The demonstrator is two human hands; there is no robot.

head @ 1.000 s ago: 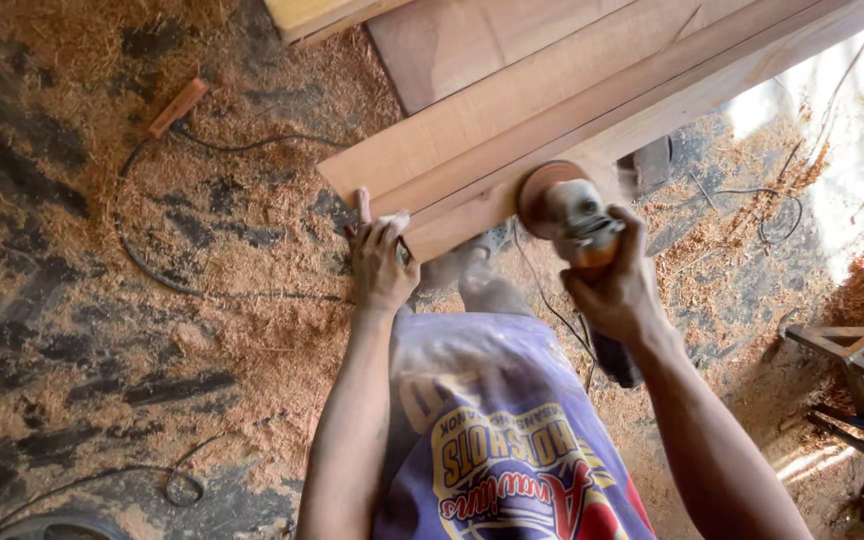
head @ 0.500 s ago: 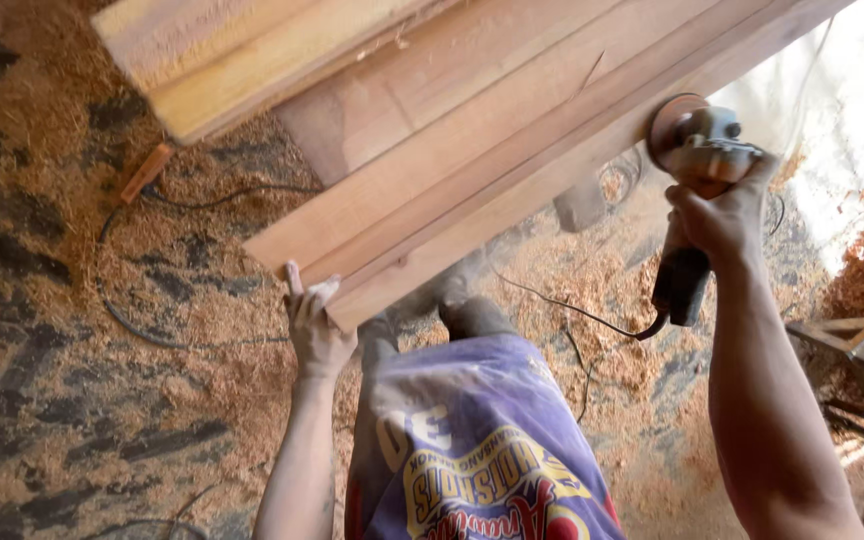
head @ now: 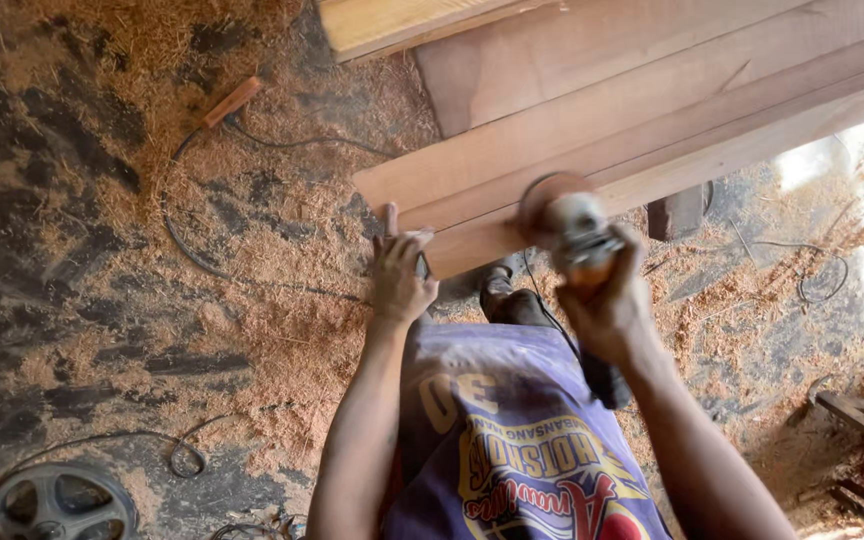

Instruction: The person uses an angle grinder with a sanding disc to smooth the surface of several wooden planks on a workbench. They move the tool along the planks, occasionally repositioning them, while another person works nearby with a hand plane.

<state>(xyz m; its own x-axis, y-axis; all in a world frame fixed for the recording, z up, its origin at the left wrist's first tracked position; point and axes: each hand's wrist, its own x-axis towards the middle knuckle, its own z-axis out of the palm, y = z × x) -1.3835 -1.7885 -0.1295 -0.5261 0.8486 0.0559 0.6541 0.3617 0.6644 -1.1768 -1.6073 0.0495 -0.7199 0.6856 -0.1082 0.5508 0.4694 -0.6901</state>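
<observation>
Woodworking workshop: sawdust (head: 282, 330) covers the floor (head: 72, 300), long planks (head: 652, 130) stacked, power cords (head: 192, 250) trailing, sander (head: 567, 225) running.

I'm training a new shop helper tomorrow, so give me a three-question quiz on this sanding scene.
1. True or false: the left hand rests at the end of the wooden plank.
2. Which tool does the right hand hold? A) hand saw B) angle grinder with a sanding disc C) hammer
3. Fill in: the floor is covered with ____.

Key:
1. True. The fingers lie against the plank's near end.
2. B. The angle grinder has its disc against the plank's edge.
3. Sawdust and wood shavings; a dark cable also runs across them.
</observation>
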